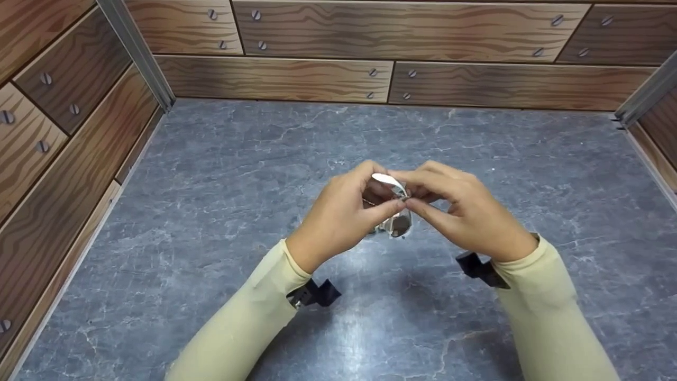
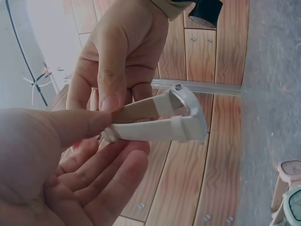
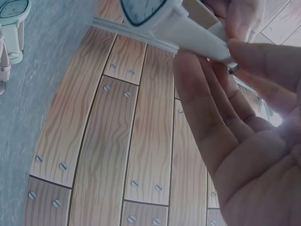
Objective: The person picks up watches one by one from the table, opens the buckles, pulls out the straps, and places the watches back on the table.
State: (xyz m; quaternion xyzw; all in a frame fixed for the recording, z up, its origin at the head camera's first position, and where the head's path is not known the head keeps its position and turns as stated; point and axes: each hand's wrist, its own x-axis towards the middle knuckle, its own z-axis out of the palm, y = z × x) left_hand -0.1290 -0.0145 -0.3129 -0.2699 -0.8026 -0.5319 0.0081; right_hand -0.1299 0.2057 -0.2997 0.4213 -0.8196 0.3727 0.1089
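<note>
Both hands meet around a white wristwatch [image 2: 195,113], holding it by the ends of its strap [image 1: 387,180]. The left hand [image 1: 341,209] pinches one end between thumb and fingers. Opposite it, the right hand [image 1: 468,209] pinches the strap beside a small metal buckle [image 3: 233,68], thumbtips almost together. The two strap halves run close side by side, bending the watch into a narrow loop, with its case hanging below the fingers. Its dark-rimmed dial [image 3: 143,9] shows partly in the right wrist view. Fingertips hide much of the strap ends.
A pink watch [image 2: 289,168] and a mint-green watch [image 2: 292,202] lie on the grey marbled table [image 1: 238,174]. Wood-patterned panels [image 1: 317,79] wall the table at the back and sides. Black wrist cameras [image 1: 320,292] sit under both sleeves.
</note>
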